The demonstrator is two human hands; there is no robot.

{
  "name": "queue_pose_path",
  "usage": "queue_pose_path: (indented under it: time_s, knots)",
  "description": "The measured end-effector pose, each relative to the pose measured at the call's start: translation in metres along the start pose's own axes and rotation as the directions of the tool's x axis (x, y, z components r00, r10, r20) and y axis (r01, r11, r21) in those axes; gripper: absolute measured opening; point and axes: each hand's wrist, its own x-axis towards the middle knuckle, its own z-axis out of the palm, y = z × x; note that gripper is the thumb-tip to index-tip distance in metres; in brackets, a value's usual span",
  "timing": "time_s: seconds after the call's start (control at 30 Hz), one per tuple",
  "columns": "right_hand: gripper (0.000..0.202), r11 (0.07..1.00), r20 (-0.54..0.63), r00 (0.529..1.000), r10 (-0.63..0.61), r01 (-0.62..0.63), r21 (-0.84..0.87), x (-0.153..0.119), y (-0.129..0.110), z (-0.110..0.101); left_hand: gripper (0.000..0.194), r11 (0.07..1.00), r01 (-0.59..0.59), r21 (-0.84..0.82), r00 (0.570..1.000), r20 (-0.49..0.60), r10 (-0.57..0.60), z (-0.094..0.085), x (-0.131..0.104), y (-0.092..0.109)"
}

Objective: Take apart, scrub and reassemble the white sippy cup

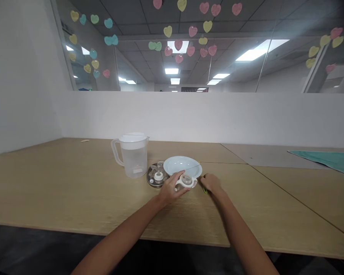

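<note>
My left hand (169, 190) is closed around a clear baby bottle (186, 179) with a white collar and side handles, its open mouth tilted up toward me. Just to its right, my right hand (211, 183) makes a fist around a slim tool with a yellow-green end (204, 190); the rest of this tool is hidden by the fingers. Behind both hands sits a pale oval basin (174, 162), with a thin line crossing its inside. On a round metal tray (152, 185) to the left lie a white ring-shaped bottle part (158, 176) and other small clear pieces.
A translucent lidded pitcher (134, 158) stands left of the tray, handle to the left. A small flat light piece (85, 140) lies by the wall at the back left. Teal cloth (329, 158) covers part of the far right. The table's front edge (186, 241) runs below my forearms.
</note>
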Motion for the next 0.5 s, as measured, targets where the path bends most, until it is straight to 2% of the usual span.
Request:
queue_pose_path:
  time_s: [0.1,0.17,0.2,0.27,0.33,0.4,0.47,0.5]
  knots:
    - [0.038,1.0,-0.029,1.0,-0.007,0.007,-0.012,-0.001,0.001,-0.004,0.063,1.0,0.026,0.007,0.998,0.061,-0.026,-0.002,0.0,0.001]
    - [0.04,1.0,-0.083,0.997,0.002,-0.002,-0.001,-0.001,0.003,-0.008,0.065,0.999,-0.031,0.022,0.996,0.09,0.029,-0.009,0.002,0.0]
    - [0.042,1.0,-0.136,0.991,0.008,-0.004,0.027,-0.001,0.004,-0.009,0.067,0.997,-0.075,0.031,0.994,0.083,0.072,-0.014,0.004,-0.002]
    - [0.046,0.988,-0.274,0.962,0.008,0.034,0.148,0.0,0.006,-0.009,0.065,0.991,-0.117,0.064,0.993,0.001,0.118,-0.025,0.007,-0.01]
    - [0.051,0.942,-0.389,0.92,-0.047,0.17,0.289,0.003,0.005,-0.005,0.052,0.988,-0.004,0.156,0.989,-0.143,0.027,-0.037,0.01,-0.023]
    - [0.054,0.872,-0.434,0.885,-0.167,0.338,0.353,0.006,0.005,0.003,0.036,0.929,0.219,0.298,0.962,-0.223,-0.156,-0.045,0.012,-0.038]
    - [0.053,0.837,-0.417,0.864,-0.282,0.434,0.334,0.009,0.003,0.011,0.031,0.778,0.405,0.481,0.914,-0.201,-0.351,-0.049,0.013,-0.052]
    - [0.052,0.838,-0.398,0.862,-0.313,0.448,0.311,0.01,0.003,0.014,0.032,0.695,0.451,0.56,0.884,-0.176,-0.432,-0.049,0.012,-0.059]
